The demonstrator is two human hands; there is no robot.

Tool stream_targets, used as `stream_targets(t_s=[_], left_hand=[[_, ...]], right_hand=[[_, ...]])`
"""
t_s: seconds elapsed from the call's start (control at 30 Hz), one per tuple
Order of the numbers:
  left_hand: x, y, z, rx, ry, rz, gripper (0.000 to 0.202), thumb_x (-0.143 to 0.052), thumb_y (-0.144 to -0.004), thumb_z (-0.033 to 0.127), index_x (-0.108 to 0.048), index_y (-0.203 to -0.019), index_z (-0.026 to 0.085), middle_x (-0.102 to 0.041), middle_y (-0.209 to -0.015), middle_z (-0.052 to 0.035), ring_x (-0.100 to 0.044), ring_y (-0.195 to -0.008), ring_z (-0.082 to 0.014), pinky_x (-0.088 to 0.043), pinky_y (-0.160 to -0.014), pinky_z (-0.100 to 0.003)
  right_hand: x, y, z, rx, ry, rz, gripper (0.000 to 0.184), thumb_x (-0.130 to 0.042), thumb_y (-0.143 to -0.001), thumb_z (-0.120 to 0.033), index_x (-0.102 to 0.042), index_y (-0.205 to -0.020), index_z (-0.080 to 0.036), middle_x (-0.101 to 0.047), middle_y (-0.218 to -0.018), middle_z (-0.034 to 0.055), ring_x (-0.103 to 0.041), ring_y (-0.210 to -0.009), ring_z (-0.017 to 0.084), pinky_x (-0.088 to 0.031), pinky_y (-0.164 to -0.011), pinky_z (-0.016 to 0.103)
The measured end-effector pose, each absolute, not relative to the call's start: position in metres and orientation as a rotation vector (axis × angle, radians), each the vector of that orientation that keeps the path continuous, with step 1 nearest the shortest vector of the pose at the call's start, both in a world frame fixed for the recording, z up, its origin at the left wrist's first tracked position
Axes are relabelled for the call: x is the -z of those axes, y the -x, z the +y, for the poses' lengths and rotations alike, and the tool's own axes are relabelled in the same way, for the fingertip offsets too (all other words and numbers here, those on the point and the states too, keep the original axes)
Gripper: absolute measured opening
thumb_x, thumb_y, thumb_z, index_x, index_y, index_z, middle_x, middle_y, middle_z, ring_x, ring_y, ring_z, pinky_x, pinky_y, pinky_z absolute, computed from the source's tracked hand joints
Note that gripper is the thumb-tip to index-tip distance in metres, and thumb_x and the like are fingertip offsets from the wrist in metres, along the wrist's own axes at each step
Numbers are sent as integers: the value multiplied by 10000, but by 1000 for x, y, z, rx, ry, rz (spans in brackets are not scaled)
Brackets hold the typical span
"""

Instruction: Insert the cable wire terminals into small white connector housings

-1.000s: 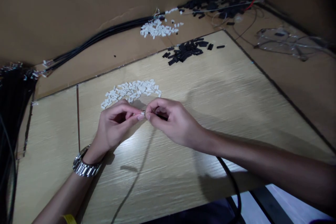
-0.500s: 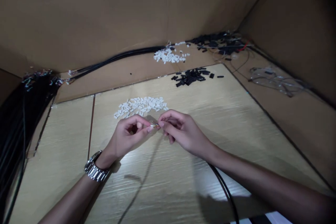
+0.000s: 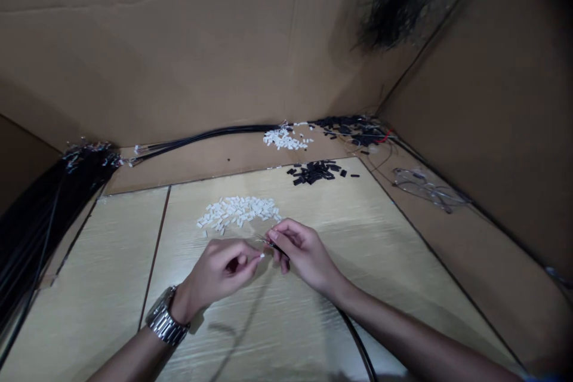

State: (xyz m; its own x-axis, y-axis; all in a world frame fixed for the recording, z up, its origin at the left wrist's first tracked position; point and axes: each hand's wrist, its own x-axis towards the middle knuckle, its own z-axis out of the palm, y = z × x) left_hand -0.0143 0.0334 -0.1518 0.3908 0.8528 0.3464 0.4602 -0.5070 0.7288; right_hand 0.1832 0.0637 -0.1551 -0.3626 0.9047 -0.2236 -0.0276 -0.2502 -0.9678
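My left hand [image 3: 221,273], with a metal watch [image 3: 166,323] on the wrist, pinches a small white connector piece between thumb and fingertip. My right hand [image 3: 299,253] is closed on the end of a black cable [image 3: 358,346], whose thin wire tips meet the left fingertips. The cable runs back under my right forearm toward the table's near edge. Both hands hover just above the light wooden board [image 3: 380,239], right in front of a pile of white connector pieces [image 3: 237,210].
A pile of black pieces [image 3: 316,171] lies at the board's far edge. Behind it are more white pieces [image 3: 283,139] and black parts [image 3: 353,127]. A bundle of black cables [image 3: 31,221] fills the left side. Cardboard walls [image 3: 179,42] enclose the bench. Thin wires [image 3: 425,188] lie right.
My head has tilted up, so the hands and piles sit lower and smaller in view. The hands stay together, fingertips still meeting at the cable end.
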Motion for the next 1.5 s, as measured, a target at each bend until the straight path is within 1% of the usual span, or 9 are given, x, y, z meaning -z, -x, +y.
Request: stream_targets(t_s=[0.17,0.37,0.5,0.63,0.8,0.97,1.17,1.37,1.5], left_hand=[[149,14,34,-917,-2009,1247,56,-592,-896,192,-635,-867,172,-544,-600,38,-491,-530,-93,-394,-533,-216],[153,14,34,-898,-2008,1232,84,-571,-909,214,-642,-885,175,-552,-613,27,-504,-548,-105,-403,-543,-224],[153,13,35,-897,-2037,1232,104,-561,-915,225,-643,-882,171,-563,-615,21,-528,-551,-110,-416,-543,-227],[152,12,35,-904,-2081,1204,106,-553,-912,206,-654,-898,180,-594,-623,15,-549,-547,-111,-434,-536,-226],[150,11,34,-922,-2104,1198,112,-555,-905,183,-666,-913,185,-630,-641,7,-551,-533,-106,-445,-518,-216],[149,10,35,-946,-2111,1185,124,-541,-918,213,-660,-896,191,-616,-621,14,-523,-511,-104,-445,-515,-222],[149,10,35,-832,-2008,1282,128,-535,-926,257,-648,-915,199,-531,-602,35,-481,-517,-100,-368,-480,-218],[148,10,35,-776,-1923,1326,140,-522,-926,272,-644,-939,205,-516,-625,36,-476,-545,-107,-367,-512,-230],[146,8,33,-758,-1950,1311,138,-524,-919,264,-648,-938,209,-532,-621,33,-476,-543,-112,-365,-517,-241]], right_hand=[[157,-182,64,-1695,1137,-1267,313,-632,-844,-470,-612,-826,-158,-562,-559,-49,-481,-409,69,-404,-389,183],[160,-182,65,-1696,1135,-1280,324,-630,-838,-491,-596,-829,-168,-531,-554,-56,-468,-416,74,-397,-379,180],[155,-182,65,-1700,1127,-1324,316,-669,-802,-488,-604,-832,-180,-534,-613,-48,-444,-437,71,-381,-374,182],[151,-182,65,-1670,1135,-1372,257,-683,-803,-435,-629,-837,-186,-552,-660,-29,-457,-502,80,-313,-390,176],[153,-181,65,-1637,1146,-1384,245,-662,-817,-432,-618,-810,-191,-564,-705,-14,-491,-573,104,-323,-424,193],[154,-181,66,-1633,1143,-1391,258,-661,-816,-438,-606,-791,-187,-551,-689,-17,-443,-522,93,-314,-410,201],[159,-180,65,-1626,1138,-1380,297,-664,-802,-480,-609,-811,-188,-561,-719,-9,-428,-484,82,-323,-386,203],[165,-180,66,-1637,1141,-1362,349,-639,-809,-532,-566,-805,-191,-514,-641,-39,-378,-391,58,-294,-343,195],[167,-181,66,-1642,1127,-1370,348,-639,-814,-534,-564,-815,-195,-506,-631,-47,-366,-377,51,-277,-338,191]])
